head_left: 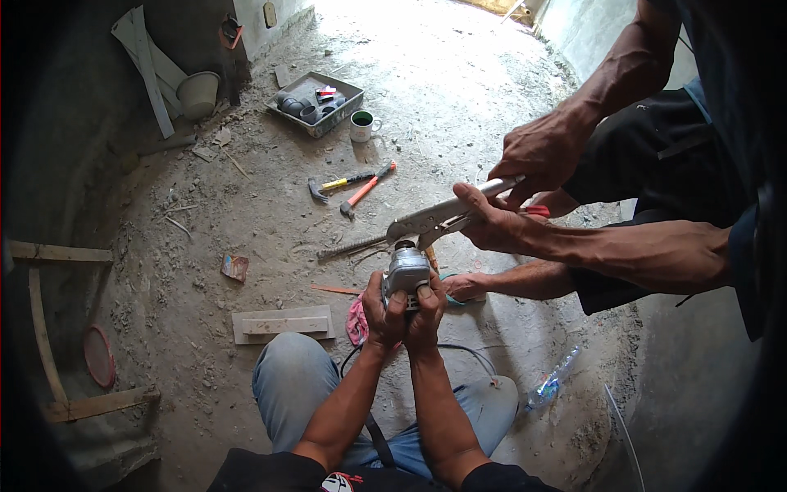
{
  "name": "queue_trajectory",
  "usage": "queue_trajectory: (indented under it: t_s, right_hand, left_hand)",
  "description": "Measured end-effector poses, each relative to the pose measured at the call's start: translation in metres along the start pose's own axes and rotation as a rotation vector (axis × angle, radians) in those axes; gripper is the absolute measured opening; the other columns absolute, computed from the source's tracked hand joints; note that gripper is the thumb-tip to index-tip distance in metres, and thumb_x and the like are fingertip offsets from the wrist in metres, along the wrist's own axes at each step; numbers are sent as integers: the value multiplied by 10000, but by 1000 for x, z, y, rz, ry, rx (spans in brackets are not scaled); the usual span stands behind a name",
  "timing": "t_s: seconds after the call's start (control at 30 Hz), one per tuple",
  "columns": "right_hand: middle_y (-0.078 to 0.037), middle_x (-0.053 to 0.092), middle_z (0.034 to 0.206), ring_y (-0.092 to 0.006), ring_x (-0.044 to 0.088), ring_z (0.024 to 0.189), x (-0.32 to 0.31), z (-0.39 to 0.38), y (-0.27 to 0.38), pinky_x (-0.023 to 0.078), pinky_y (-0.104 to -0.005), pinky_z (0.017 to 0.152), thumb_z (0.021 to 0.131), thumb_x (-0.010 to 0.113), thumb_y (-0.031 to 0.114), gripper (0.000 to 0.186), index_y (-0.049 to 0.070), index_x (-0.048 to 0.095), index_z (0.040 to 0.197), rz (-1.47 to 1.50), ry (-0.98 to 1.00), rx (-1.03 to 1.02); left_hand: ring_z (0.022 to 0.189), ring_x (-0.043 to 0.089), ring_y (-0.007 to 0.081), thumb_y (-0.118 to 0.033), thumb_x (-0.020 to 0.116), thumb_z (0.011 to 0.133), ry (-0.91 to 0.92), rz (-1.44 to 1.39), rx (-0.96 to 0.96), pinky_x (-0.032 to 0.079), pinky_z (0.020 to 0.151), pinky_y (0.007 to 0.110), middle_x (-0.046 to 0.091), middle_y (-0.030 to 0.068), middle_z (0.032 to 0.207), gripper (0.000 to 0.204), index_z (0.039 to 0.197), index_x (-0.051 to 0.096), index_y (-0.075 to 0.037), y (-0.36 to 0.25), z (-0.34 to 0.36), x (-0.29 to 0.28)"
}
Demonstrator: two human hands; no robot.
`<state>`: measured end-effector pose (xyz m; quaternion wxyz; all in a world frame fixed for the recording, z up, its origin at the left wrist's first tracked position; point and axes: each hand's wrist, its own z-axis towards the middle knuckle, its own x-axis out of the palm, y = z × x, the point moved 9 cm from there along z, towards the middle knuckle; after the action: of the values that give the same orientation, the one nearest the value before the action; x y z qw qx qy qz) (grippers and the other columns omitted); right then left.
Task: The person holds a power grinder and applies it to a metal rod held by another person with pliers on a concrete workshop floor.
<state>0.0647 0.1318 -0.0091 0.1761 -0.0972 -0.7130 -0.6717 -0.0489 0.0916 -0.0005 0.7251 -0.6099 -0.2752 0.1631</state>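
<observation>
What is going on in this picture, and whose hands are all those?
There's no robot here, just people. The one picture comes from a camera on someone's head, looking down, so the arms at the bottom are that person's own. Their left hand and right hand grip what looks like an angle grinder. Another person's hands, coming in from the right, hold what look like locking pliers right by the grinder's head. On the dusty floor lie two hammers, a plastering float and a plastic bottle. Farther away are a mug and a tray of grey pipe fittings.
</observation>
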Motion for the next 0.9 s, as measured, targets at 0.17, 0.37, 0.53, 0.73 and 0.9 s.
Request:
queue_trajectory:
  t_s: [0.17, 0.37, 0.53, 0.73, 0.9]
  right_hand:
    - [-41, 611, 992, -101, 559, 853, 2, -1, -3, 474, -247, 751, 810, 603, 397, 545, -30, 579, 1149, 21, -24, 14]
    - [-43, 612, 990, -94, 564, 842, 2, 0, -5, 480, -244, 744, 808, 613, 400, 552, -30, 574, 1151, 37, -5, 29]
    - [-39, 626, 985, -89, 575, 822, 8, -2, 3, 485, -231, 719, 813, 622, 417, 568, -33, 577, 1157, 48, -7, 8]
    - [-41, 626, 984, -92, 570, 827, 0, 0, -1, 478, -237, 722, 810, 613, 426, 586, -38, 578, 1165, -9, -21, 6]
    - [-44, 621, 992, -94, 567, 848, 2, -1, -1, 475, -238, 736, 808, 605, 422, 583, -40, 577, 1164, -1, -30, 4]
  left_hand:
    - [607, 554, 214, -500, 581, 789, -3, 9, 22, 446, 551, 389, 587, 138, 711, 521, 864, 509, 10, 7, 0, -3]
    - [656, 555, 196, -507, 580, 794, -10, -7, -13, 455, 586, 368, 591, 131, 735, 522, 882, 519, 4, 10, -2, -4]
    - [688, 559, 188, -521, 585, 796, 0, -39, -26, 463, 614, 351, 600, 119, 759, 536, 908, 534, 1, 12, -2, -5]
    - [710, 574, 191, -535, 582, 798, 21, -36, -47, 475, 638, 356, 616, 123, 786, 553, 927, 544, 1, 5, -2, 0]
    - [714, 576, 191, -541, 579, 796, 10, -45, -26, 477, 644, 358, 619, 128, 790, 565, 936, 548, 5, 7, -1, -2]
